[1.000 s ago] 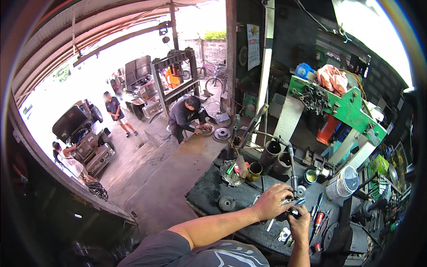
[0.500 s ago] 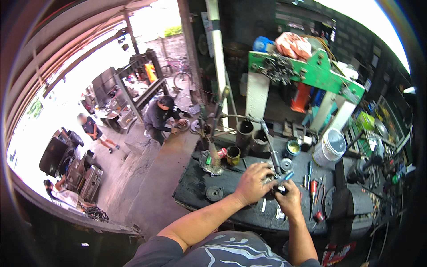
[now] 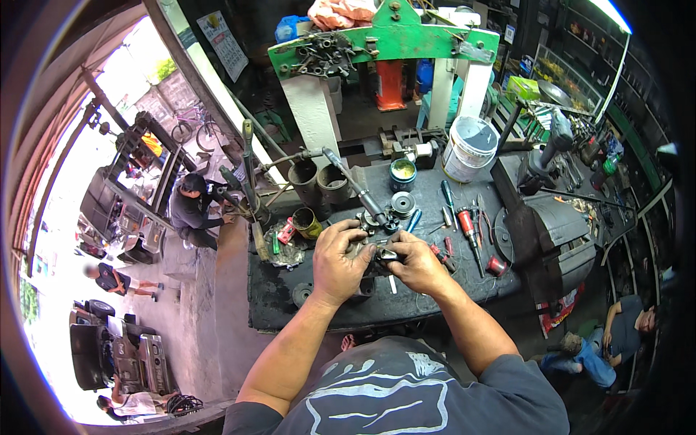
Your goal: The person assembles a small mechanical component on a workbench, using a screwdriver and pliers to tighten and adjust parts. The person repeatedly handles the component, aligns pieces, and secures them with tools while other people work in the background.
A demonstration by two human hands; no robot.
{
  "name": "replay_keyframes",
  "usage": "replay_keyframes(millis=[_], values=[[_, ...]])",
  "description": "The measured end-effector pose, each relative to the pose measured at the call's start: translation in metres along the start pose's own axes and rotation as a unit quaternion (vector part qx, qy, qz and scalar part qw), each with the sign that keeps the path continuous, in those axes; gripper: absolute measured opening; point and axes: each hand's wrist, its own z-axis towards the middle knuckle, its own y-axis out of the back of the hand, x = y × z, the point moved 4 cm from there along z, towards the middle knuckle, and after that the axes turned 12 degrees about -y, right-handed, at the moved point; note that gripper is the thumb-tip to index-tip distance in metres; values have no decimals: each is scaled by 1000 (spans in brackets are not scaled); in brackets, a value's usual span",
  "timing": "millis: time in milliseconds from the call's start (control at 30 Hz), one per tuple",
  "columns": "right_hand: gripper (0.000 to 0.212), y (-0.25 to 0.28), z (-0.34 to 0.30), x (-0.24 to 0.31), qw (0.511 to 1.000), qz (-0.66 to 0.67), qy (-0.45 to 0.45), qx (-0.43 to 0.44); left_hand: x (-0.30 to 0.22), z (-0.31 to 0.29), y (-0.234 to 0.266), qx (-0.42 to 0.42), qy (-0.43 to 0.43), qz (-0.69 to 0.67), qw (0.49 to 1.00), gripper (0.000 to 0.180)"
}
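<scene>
Over the near part of the black workbench (image 3: 304,315), my two hands meet on a small dark metal part (image 3: 389,255) with a shiny opening. My left hand (image 3: 339,262) has its fingers curled at the part's left side. My right hand (image 3: 419,265) pinches its right side between thumb and fingers. Much of the part is hidden by the fingers, so its kind is unclear. Just beyond the hands, a long jointed metal rod (image 3: 355,185) ends in a dark cylinder. Beside that end sit a round grooved metal piece (image 3: 402,204) and a blue-handled tool (image 3: 414,220).
Right of my hands lie a red screwdriver (image 3: 467,226), pliers (image 3: 484,216) and a red cap-like piece (image 3: 497,266). Farther back stand dark metal cylinders (image 3: 305,181), an open tin (image 3: 402,174), a white bucket (image 3: 470,151) and a green press frame (image 3: 391,40). A person crouches at left (image 3: 192,210).
My view has swung to the right, bringing the bench nearer the middle and people at lower right into sight. Both hands stay together on the metal part, with the left fingers now less over it.
</scene>
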Motion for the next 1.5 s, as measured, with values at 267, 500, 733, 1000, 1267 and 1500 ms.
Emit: replay_keyframes(millis=[267, 500, 733, 1000, 1267, 1500], values=[[30, -1, 4, -7, 998, 1, -57, 1, -2, 1, -1, -8, 7, -3, 1000, 33], [33, -1, 4, -6, 997, 39, -62, 16, 0, -1, -1, -4, 23, -12, 1000, 34], [28, 1, 2, 0, 996, 71, -57, -4, 1, 0, -1, -2, 18, -11, 1000, 33], [24, 2, 1, 5, 999, -37, 0, -28, 1, -2, -2, -9, 35, -25, 999, 32], [33, -2, -6, 19, 998, -36, -15, -54, 0, 0, 0, -9, -17, 10, 1000, 31], [28, -5, -2, 14, 999, -17, -31, -17, -2, 0, 0, -22, 6, -14, 1000, 30]])
